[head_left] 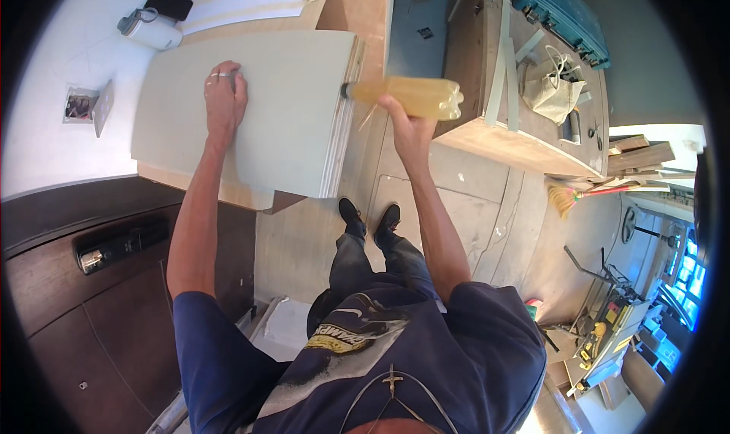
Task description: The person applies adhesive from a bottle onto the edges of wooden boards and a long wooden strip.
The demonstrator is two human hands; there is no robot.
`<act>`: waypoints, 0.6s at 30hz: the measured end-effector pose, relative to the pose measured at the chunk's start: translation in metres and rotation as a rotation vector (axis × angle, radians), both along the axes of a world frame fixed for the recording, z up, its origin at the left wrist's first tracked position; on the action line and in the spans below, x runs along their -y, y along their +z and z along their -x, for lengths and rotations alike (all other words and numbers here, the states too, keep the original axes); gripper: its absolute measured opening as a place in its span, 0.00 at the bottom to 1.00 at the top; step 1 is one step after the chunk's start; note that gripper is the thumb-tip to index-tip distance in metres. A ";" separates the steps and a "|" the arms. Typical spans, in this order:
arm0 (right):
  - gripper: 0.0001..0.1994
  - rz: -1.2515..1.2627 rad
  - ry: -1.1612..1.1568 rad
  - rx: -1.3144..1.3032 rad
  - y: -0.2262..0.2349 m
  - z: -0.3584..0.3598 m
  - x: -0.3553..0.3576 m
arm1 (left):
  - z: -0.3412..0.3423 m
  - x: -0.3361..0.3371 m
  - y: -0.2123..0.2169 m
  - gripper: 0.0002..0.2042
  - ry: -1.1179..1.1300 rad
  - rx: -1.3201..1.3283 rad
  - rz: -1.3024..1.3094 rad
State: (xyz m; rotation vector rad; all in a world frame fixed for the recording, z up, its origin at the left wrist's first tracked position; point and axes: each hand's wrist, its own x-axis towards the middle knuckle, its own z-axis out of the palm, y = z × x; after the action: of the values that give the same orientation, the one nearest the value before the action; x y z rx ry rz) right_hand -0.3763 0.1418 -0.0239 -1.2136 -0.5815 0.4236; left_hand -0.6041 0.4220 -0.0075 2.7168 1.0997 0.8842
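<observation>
My right hand (411, 130) is wrapped round a clear plastic bottle (426, 97) of yellowish liquid. The bottle lies on its side in the air, its dark cap pointing left at the edge of the stacked pale boards (293, 111). Thin strands hang below the cap end. On top of the boards rests my left hand (223, 103), fingers curled, a ring on one of them. A small greyish bit shows by its thumb, too hidden to name. The layered edge of the stack faces right.
A white flask (150, 32) and a black phone (169, 5) lie at the far left. To the right stands a wooden cabinet (487, 141) bearing a canvas bag (550, 88) and a teal tool case (566, 15). A broom (564, 198) and wood offcuts (639, 156) are farther right.
</observation>
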 end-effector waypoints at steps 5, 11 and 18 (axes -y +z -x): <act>0.13 0.045 0.043 0.014 0.001 0.008 0.015 | 0.003 -0.003 -0.001 0.10 -0.002 0.006 -0.022; 0.13 0.055 -0.035 0.121 0.003 -0.014 -0.011 | -0.001 0.001 0.004 0.10 0.019 -0.022 0.004; 0.13 -0.170 0.038 -0.277 -0.013 -0.038 -0.009 | 0.001 0.002 0.003 0.11 0.021 -0.011 0.014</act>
State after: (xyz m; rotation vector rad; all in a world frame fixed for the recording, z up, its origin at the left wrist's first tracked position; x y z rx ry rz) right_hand -0.3380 0.1504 -0.0368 -0.9623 -0.3937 0.5528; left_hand -0.6051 0.4199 -0.0042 2.7068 1.1340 0.8625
